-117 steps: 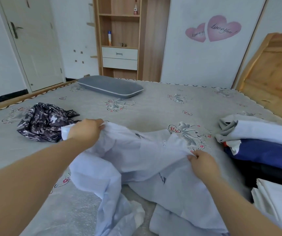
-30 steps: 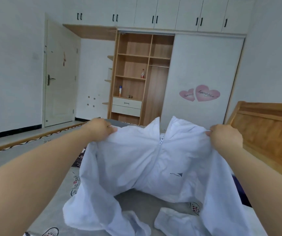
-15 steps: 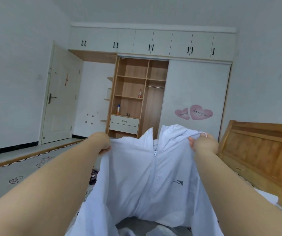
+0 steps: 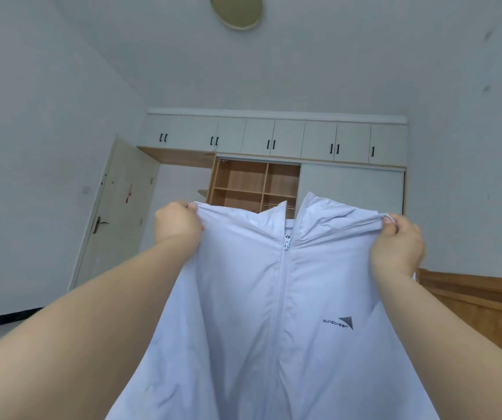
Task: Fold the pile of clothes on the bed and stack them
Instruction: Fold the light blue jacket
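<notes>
The left hand point(image 4: 177, 224) is gripping one shoulder of a pale blue zip-up jacket point(image 4: 274, 313) printed "sunscreen", which is hanging raised before the wardrobe point(image 4: 274, 153), while the right hand point(image 4: 396, 247) is pinching the other shoulder.

Jacket point(image 4: 274, 313) hangs before me, between my arms; my left hand point(image 4: 177, 222) grips its left shoulder, my right hand point(image 4: 395, 244) its right; zipper pull point(image 4: 286, 242) midway below the collar; wardrobe point(image 4: 274, 165) behind the jacket; door point(image 4: 119, 216) left of it; headboard point(image 4: 480, 310) at right; ceiling lamp point(image 4: 236, 9) above.
</notes>
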